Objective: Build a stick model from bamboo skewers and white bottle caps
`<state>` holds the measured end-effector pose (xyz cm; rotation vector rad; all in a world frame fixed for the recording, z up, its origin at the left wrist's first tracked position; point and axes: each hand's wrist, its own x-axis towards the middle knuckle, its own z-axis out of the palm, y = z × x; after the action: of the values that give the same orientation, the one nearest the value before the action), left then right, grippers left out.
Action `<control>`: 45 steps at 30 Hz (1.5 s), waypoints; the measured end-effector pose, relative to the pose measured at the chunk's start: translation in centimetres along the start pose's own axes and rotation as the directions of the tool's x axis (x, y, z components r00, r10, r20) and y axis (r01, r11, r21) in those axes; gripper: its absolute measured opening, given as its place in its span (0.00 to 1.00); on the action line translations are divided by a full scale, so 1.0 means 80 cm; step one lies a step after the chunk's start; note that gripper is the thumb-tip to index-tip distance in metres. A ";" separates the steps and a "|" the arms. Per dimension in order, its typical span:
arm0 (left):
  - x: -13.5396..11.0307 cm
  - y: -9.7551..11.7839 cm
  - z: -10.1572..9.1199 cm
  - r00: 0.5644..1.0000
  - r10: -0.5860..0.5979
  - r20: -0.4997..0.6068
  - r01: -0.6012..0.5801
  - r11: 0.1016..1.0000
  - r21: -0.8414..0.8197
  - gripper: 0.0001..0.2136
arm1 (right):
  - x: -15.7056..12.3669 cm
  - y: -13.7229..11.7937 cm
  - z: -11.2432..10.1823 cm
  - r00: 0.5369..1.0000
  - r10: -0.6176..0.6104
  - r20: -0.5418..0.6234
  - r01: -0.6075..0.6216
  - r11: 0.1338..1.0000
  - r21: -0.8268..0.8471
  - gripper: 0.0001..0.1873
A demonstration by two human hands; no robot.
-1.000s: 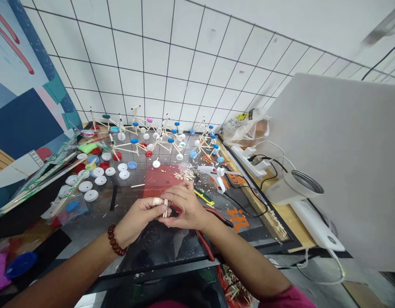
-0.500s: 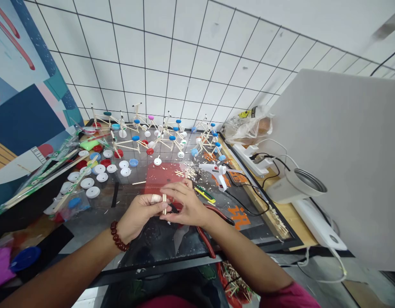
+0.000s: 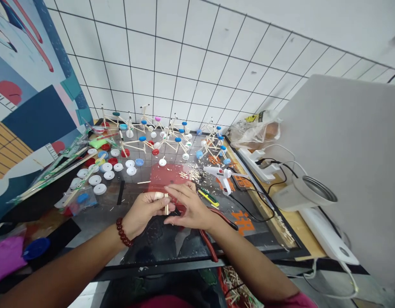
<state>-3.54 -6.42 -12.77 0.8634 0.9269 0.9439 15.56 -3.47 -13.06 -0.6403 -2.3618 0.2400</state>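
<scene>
My left hand (image 3: 146, 211) pinches a few short pale wooden sticks (image 3: 166, 205) upright between thumb and fingers, above the near part of the dark table. A bandage wraps one of its fingers, and a red bead bracelet circles the wrist. Just right of the sticks, my right hand (image 3: 191, 207) curves with thumb and fingers apart and nothing visible between them. Beneath the right hand lies a tool with red handles (image 3: 208, 244), its head mostly hidden. A red mat (image 3: 162, 174) lies beyond the hands, partly covered by them.
Small stick-and-bottle-cap models (image 3: 142, 141) stand along the back. Loose white caps (image 3: 99, 189) lie left. Right of the hands are a yellow-green utility knife (image 3: 208, 196), a white glue gun (image 3: 221, 172) with a black cord, wood scraps (image 3: 194, 173) and a power strip (image 3: 257, 162).
The right thumb has come away from the lower end of the sticks, and the right hand is more spread. The sticks stay in my left hand. The view has shifted slightly.
</scene>
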 end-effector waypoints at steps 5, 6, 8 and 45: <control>0.000 0.001 0.000 0.999 0.006 0.032 -0.006 1.000 0.018 0.15 | 0.000 0.000 0.002 0.999 0.031 -0.018 -0.031 1.000 0.004 0.31; 0.000 0.001 0.000 0.999 0.002 0.033 -0.002 1.000 0.018 0.15 | 0.000 -0.001 0.002 0.999 0.034 -0.018 -0.034 0.999 0.002 0.30; 0.000 0.001 0.001 0.999 -0.014 0.032 0.013 1.000 0.019 0.15 | 0.000 -0.001 0.002 0.999 0.031 -0.023 -0.031 1.000 0.000 0.29; -0.001 -0.001 0.002 1.000 0.004 0.029 -0.003 1.000 -0.006 0.12 | 0.004 -0.004 0.006 0.995 0.033 -0.090 -0.029 0.998 0.048 0.29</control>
<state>-3.36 -6.60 -12.76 0.8718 0.8978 0.9346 14.92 -3.58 -13.12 -0.6522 -2.2543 0.2727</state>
